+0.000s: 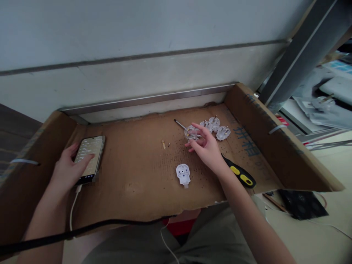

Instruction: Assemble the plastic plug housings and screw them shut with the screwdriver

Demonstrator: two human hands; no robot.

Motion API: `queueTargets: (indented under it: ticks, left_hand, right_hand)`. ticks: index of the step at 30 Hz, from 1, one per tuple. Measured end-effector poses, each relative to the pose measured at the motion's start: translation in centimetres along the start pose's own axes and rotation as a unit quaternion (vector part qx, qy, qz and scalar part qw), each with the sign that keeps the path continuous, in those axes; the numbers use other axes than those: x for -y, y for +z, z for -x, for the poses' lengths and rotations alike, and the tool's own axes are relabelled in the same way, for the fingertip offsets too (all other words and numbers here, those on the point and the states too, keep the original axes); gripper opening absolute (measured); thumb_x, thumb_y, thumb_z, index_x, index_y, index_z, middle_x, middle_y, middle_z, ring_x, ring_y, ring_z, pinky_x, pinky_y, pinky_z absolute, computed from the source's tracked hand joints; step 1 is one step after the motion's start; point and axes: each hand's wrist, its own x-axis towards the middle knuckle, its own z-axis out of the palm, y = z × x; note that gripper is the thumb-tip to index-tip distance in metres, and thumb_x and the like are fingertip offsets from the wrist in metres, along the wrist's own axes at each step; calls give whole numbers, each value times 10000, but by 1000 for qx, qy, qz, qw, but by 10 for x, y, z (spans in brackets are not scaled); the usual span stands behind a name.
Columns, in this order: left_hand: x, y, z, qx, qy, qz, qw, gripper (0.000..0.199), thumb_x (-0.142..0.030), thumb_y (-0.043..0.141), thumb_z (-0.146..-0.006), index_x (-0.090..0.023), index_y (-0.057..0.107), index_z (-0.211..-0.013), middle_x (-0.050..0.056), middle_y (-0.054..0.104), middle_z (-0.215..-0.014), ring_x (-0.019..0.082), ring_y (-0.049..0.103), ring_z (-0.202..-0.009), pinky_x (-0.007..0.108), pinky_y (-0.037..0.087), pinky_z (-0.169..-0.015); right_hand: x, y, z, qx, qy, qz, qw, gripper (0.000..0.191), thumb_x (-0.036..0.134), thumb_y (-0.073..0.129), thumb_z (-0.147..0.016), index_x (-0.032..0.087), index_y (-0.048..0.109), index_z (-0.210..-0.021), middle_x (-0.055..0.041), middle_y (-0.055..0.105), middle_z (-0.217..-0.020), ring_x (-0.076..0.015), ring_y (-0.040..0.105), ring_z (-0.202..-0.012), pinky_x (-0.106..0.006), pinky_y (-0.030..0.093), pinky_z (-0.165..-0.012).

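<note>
At the left, my left hand (66, 165) grips a smartphone (88, 157) by its side, with the thumb over the lit screen. A white charging cable (72, 209) runs from the phone's lower end. My right hand (205, 146) has its fingers apart over a clear plug housing with metal parts (189, 136); whether the fingertips touch it I cannot tell. Under that hand lies a screwdriver (240, 174) with a black and yellow handle, its shaft poking out past the clear housing. Nearer me sits a white plug cover (183, 173).
Several clear plug pieces with pins (213, 124) lie right of my right hand. A small brass strip (164, 144) and a tiny metal part (169, 145) lie mid-tray. The cardboard tray (129, 161) has raised sides. A black cable (118, 222) crosses its front edge.
</note>
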Motion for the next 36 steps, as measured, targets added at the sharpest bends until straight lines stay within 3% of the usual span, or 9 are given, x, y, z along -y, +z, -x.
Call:
queueTargets:
  ticks: [2,4,8,14,17,20,25,31,36]
  left_hand:
    - [-9,-3,2,10,-90,61,994,529,-359,660,-724,-169,508,-1193,60,539,-1311,289,530,-1155,469,432,-986]
    - [-23,-7,6,-34,-127,102,986,515,-387,669,-735,-226,517,-1200,16,537,-1315,268,523,-1169,473,416,-1011]
    - [-73,-3,23,-122,-33,167,978,425,-383,652,-770,-297,546,-1173,5,587,-1237,240,561,-1098,474,454,-975]
    - [-194,42,63,78,230,198,950,297,-320,567,-851,-245,570,-1138,24,624,-1143,202,574,-1042,384,466,-911]
    - [-223,66,75,136,306,161,928,199,-299,533,-872,-230,624,-1035,16,670,-984,172,609,-882,325,484,-794]
    - [-217,76,74,115,336,170,919,209,-300,510,-887,-232,622,-1049,12,674,-939,154,603,-836,294,471,-767]
    - [-187,66,53,44,299,107,947,241,-317,540,-858,-236,623,-1070,19,659,-982,190,580,-899,334,449,-818]
    - [-177,56,45,174,331,18,927,217,-331,585,-804,-249,654,-992,15,645,-1004,225,547,-947,382,441,-853]
    - [-173,57,47,216,330,1,919,159,-298,571,-821,-237,675,-925,24,645,-983,224,548,-946,379,436,-864]
  right_hand:
    - [0,0,0,2,1,-7,1000,538,297,559,-774,258,376,-1278,-93,468,-1216,-97,621,-759,-190,528,-572]
    - [1,0,-1,4,2,-16,1000,550,293,570,-765,246,375,-1278,-95,472,-1210,-96,626,-754,-181,526,-569]
    - [4,1,-1,18,9,-38,999,595,294,596,-740,231,366,-1285,-104,467,-1220,-102,632,-748,-169,518,-551]
    - [11,-1,0,78,36,-75,993,625,308,649,-697,228,401,-1265,-105,478,-1243,-109,637,-747,-191,541,-582]
    - [13,-1,1,96,43,-88,991,623,306,662,-684,228,418,-1252,-100,487,-1238,-110,637,-744,-212,555,-609]
    - [13,-1,1,97,45,-92,990,608,308,670,-680,226,442,-1238,-99,488,-1226,-106,632,-736,-223,559,-616]
    - [11,-2,-1,59,49,-90,993,640,329,666,-681,239,420,-1265,-101,445,-1230,-98,625,-743,-223,557,-623]
    - [13,-3,-1,39,54,-85,994,662,331,677,-660,230,424,-1264,-72,466,-1126,-95,617,-730,-228,551,-626]
    - [11,-1,0,46,52,-80,994,633,318,681,-654,239,454,-1239,-44,497,-1024,-88,599,-721,-241,545,-640]
